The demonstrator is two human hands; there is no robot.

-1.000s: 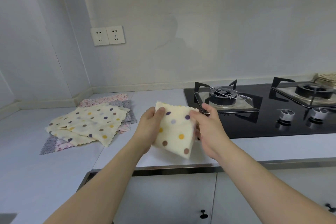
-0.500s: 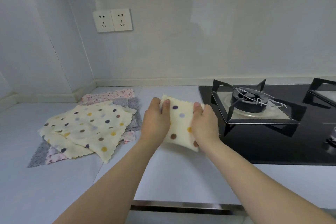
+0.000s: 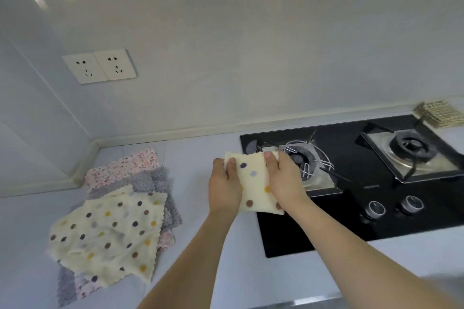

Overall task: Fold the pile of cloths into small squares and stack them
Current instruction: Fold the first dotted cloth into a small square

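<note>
Folded cloth held in both hands

The left hand (image 3: 224, 188) and right hand (image 3: 285, 181) each pinch the folded spotted cloth (image 3: 253, 183) above the counter (image 3: 206, 246), by the stove (image 3: 351, 195); the pile of cloths (image 3: 113, 216) lies well left.

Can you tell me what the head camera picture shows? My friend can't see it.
Two hands, left and right, hold a folded cream dotted cloth above the counter's edge by a black stove. A pile of unfolded cloths lies to the left.
</note>
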